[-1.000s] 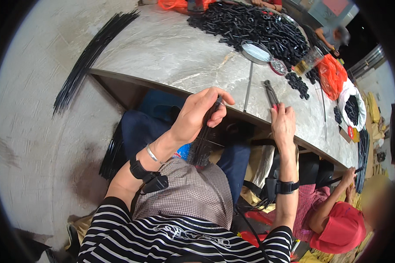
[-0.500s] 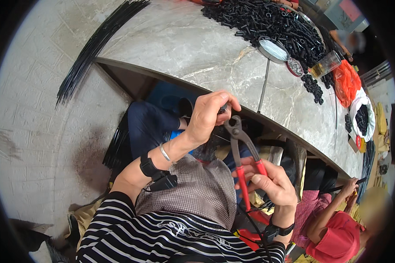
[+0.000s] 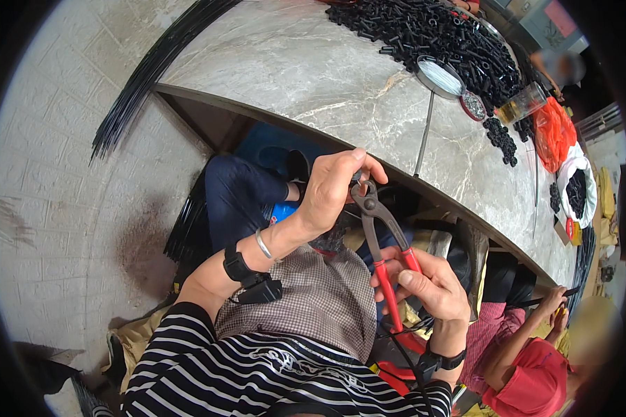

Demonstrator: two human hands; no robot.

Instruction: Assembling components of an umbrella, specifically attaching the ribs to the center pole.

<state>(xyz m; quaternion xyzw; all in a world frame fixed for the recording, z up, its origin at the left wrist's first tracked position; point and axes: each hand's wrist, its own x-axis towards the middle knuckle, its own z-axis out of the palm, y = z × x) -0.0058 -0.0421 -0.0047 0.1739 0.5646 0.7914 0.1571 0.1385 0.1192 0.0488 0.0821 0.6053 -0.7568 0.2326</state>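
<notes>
My left hand point(image 3: 329, 189) is closed, pinching a small black piece point(image 3: 357, 176) that the fingers mostly cover, so its exact kind is hidden. A pair of end-cutting pincers point(image 3: 370, 221) with red grips is in my right hand point(image 3: 435, 286), whose fingers go round the handles. The handles stand apart. The pincers' jaws are up at my left fingertips, right beside the black piece; I cannot tell whether they bite on it. Both hands are above my lap, just in front of the table edge.
The grey marble-patterned table point(image 3: 313, 76) carries a pile of short black tubes point(image 3: 438, 42), a round dish point(image 3: 440, 76), a small red tub point(image 3: 473, 106) and a cup point(image 3: 522, 104). Long black rods point(image 3: 146, 76) overhang its left end. A co-worker in red point(image 3: 532, 375) sits at the right.
The pincers' jaws have come up against my left fingertips, closing the small gap seen before. My left hand has shifted slightly right. The whole view has moved a little.
</notes>
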